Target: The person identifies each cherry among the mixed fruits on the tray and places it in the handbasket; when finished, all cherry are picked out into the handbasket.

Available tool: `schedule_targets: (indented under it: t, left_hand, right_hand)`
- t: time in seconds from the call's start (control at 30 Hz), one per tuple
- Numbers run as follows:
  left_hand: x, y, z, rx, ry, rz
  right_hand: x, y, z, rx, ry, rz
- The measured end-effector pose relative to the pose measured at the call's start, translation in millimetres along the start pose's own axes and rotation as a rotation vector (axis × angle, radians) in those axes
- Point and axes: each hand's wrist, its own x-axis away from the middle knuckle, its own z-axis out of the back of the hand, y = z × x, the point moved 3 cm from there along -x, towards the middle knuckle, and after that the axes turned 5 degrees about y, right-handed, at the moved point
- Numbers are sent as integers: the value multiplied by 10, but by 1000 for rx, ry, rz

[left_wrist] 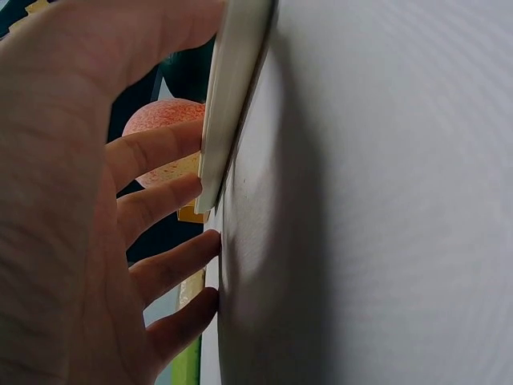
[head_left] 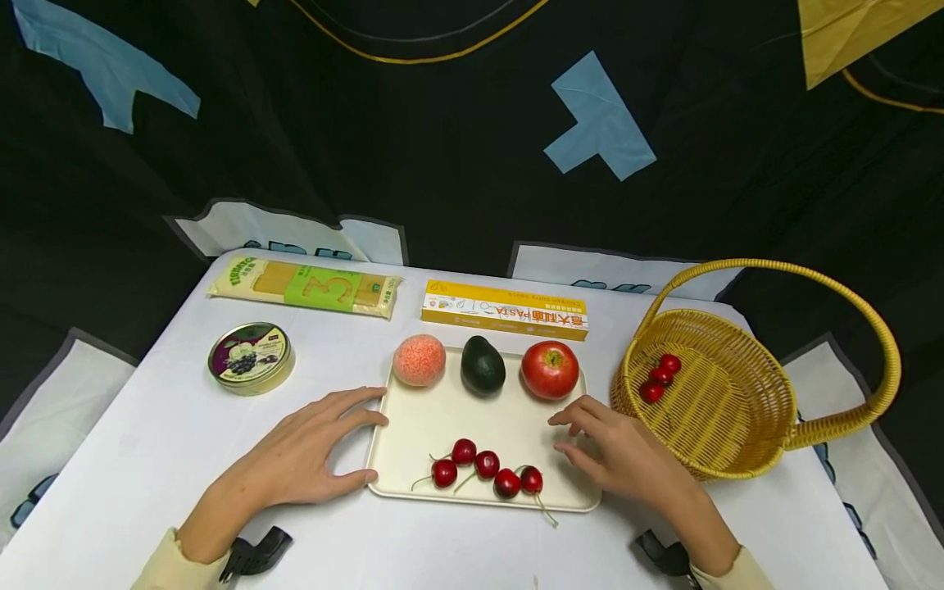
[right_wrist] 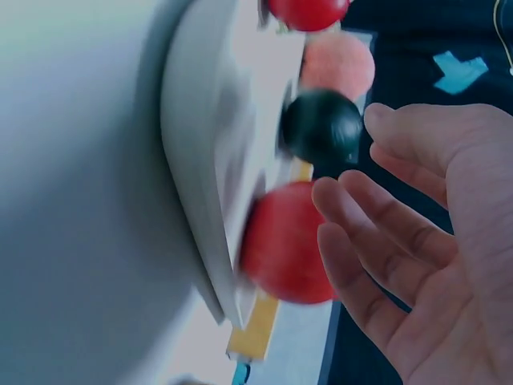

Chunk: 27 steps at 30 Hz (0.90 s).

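A cream tray (head_left: 450,418) lies on the table, with a speckled pink peach (head_left: 419,360), a dark green avocado (head_left: 483,366) and a red apple (head_left: 549,370) along its far side. Several dark red cherries (head_left: 487,465) with stems sit near its front edge. My left hand (head_left: 310,451) touches the tray's left edge with its fingertips and thumb, fingers spread; in the left wrist view the tray's rim (left_wrist: 232,104) meets the fingers. Over the tray's right side, my right hand (head_left: 619,451) hovers with relaxed, slightly bent fingers, holding nothing, near the apple.
A yellow wicker basket (head_left: 767,401) with a tall handle stands at the right, holding 3 cherries (head_left: 660,376). Behind the tray lies a yellow pasta box (head_left: 505,310). A noodle packet (head_left: 317,285) and a round tin (head_left: 251,358) are at the left.
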Motion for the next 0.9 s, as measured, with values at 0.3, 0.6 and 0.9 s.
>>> schedule_targets:
  t: [0.3,0.6,0.9]
  left_hand:
    - [-20,-4,14,-2,-5,5]
    - [-9,8,2,4,-2,5]
    - [0,2,-3,2,-5,9]
  right_hand:
    - [13,-188,-173,-58,-109,37]
    - [78,-286,-267,-91,-151,72]
    - [85,-297,-310,-80,-224,23]
